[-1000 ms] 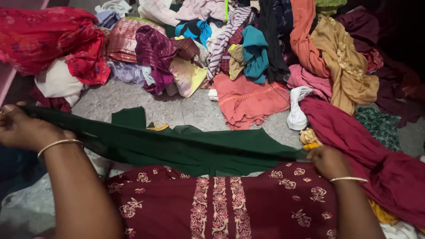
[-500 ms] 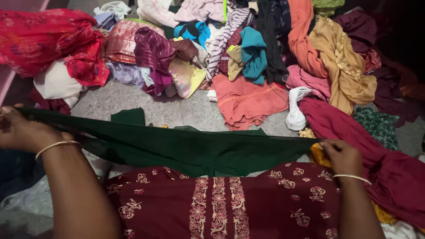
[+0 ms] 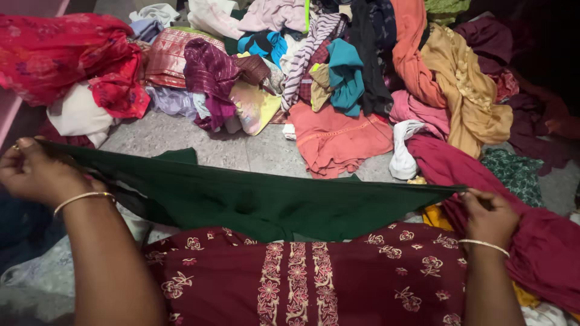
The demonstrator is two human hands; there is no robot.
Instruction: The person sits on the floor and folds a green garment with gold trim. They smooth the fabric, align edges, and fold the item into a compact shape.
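Note:
A dark green cloth is stretched taut between my two hands, low over the grey floor. My left hand grips its left end at the far left of the view; a thin gold bangle sits on that wrist. My right hand pinches the cloth's right end, also with a bangle on the wrist. Beneath the green cloth lies a maroon garment with pink floral embroidery, spread across my lap.
Heaps of clothes ring the grey stone floor: a red printed cloth at upper left, a coral garment in the middle, a mustard one and a maroon cloth at right.
My right hand has moved to the right, pulling the green cloth longer and tighter. My left hand has lifted slightly and holds its end.

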